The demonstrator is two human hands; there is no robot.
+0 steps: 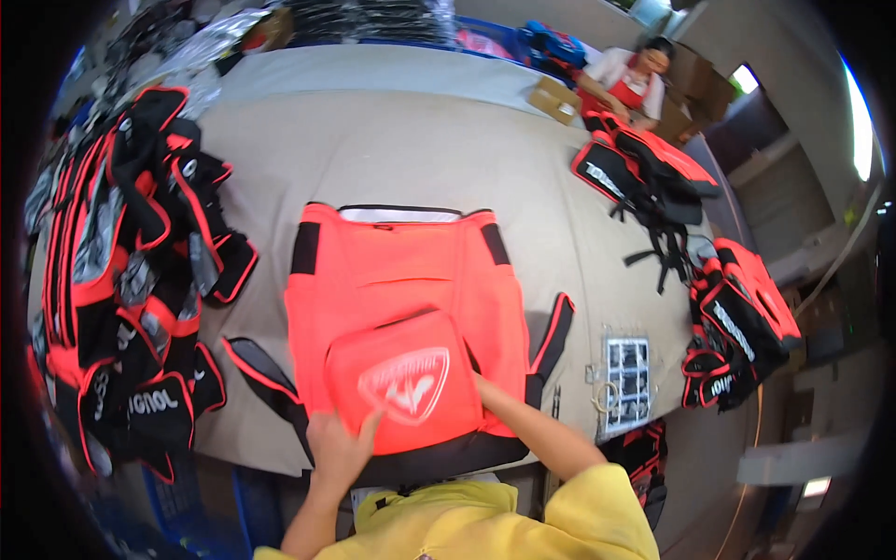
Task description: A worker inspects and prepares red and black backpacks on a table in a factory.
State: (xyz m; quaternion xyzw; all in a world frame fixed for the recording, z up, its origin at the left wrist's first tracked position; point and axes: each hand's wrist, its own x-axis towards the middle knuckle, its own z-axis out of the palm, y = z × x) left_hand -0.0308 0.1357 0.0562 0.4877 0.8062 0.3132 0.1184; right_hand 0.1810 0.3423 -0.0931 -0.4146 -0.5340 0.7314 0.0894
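An orange-red backpack (401,257) with black trim and a white-lined top opening lies in front of me on the table. Its raised front pocket (439,336) carries a white shield emblem and sits slightly tilted. At the pocket's lower left corner is my left hand (340,446), thumb on the front face and the other fingers bent at the side edge. My right hand (478,381) reaches into or behind the pocket's right side, so its fingers are hidden. Black straps with orange edging (549,345) stick out on both sides of the bag.
Similar black-and-orange bags are piled at the left (140,233). More bags (737,327) lie along the right edge. A clear sheet of dark square pieces (627,383) lies right of me. At the far right, a person (630,89) handles another bag beside a cardboard box (554,99).
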